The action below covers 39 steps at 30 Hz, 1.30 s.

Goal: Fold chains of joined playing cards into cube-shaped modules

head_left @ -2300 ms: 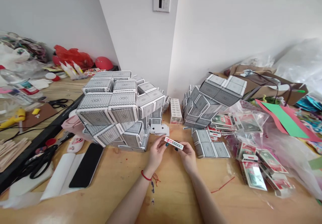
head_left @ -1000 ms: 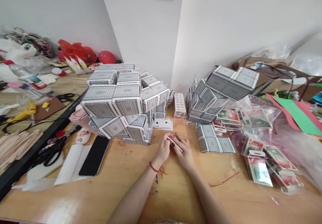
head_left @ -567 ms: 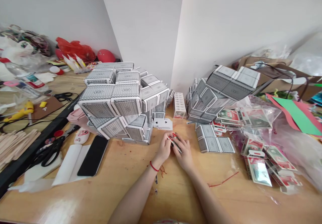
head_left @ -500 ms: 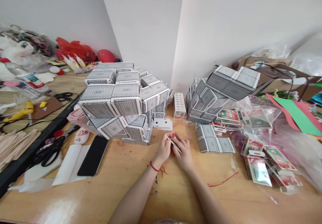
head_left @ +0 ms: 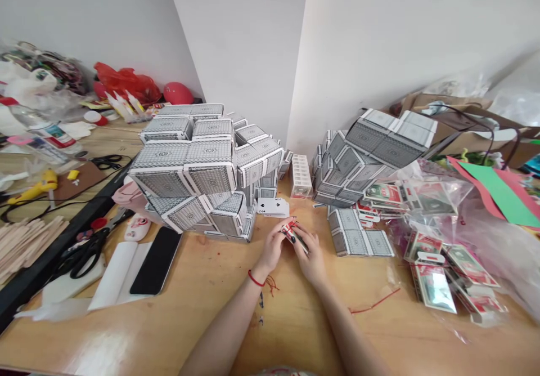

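Observation:
Near the middle of the wooden table, my left hand (head_left: 273, 249) and my right hand (head_left: 310, 255) meet around a small red and white card box (head_left: 292, 231). Fingers of both hands press on it and hide much of its surface. Just behind them lies a small stack of playing cards (head_left: 273, 207), a two of spades on top. Large clusters of card-patterned boxes stand on the left (head_left: 185, 168) and on the right (head_left: 358, 156). A smaller patterned piece (head_left: 358, 233) rests right of my hands.
A black phone (head_left: 156, 261), white paper (head_left: 120, 272) and black scissors (head_left: 86, 252) lie to the left. A clear case of small boxes (head_left: 301, 175) stands between the clusters. Red card packets (head_left: 434, 287) and plastic wrapping (head_left: 485, 241) cover the right side.
Both hands have shifted and tilted the small box, so more of its red and white surface shows. My left wrist has moved slightly to the left.

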Available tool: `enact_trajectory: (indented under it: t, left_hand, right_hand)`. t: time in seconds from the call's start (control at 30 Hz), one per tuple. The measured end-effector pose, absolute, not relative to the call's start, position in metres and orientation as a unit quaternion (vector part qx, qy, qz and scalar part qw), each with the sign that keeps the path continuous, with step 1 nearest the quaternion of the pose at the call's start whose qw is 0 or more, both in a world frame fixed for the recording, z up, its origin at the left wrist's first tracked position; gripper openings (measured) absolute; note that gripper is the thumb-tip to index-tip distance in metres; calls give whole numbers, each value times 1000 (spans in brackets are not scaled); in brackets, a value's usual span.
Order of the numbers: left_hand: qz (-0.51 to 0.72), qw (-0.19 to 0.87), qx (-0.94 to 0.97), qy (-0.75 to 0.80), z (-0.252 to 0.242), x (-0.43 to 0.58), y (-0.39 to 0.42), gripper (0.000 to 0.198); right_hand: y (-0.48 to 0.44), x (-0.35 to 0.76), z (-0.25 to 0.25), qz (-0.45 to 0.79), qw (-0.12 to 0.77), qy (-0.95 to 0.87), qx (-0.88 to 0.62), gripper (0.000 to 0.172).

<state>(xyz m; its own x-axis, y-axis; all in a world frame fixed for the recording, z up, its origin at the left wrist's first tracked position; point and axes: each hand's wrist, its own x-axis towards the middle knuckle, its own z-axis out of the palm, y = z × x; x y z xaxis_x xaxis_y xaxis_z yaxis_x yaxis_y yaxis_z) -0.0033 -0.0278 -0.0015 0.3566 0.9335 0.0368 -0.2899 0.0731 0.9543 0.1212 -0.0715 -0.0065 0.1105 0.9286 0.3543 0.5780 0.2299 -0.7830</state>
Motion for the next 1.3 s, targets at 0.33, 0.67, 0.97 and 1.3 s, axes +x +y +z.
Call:
enact_trajectory:
  t: [0.33, 0.67, 0.97, 1.3]
  left_hand:
    - [468, 687, 451, 323, 0, 0, -27, 42]
    - [486, 707, 377, 350, -5, 3, -26, 39]
    - [478, 729, 365, 328, -1, 0, -26, 49]
    - [468, 769, 329, 284, 3, -5, -22, 41]
  right_hand:
    - [-71, 122, -13, 154, 431, -649, -608, 32]
    - [-71, 117, -16, 89, 339, -691, -632, 37]
    - [-71, 118, -14, 79, 350, -690, -629, 38]
    - [-70, 119, -16, 93, 362, -693, -616, 38]
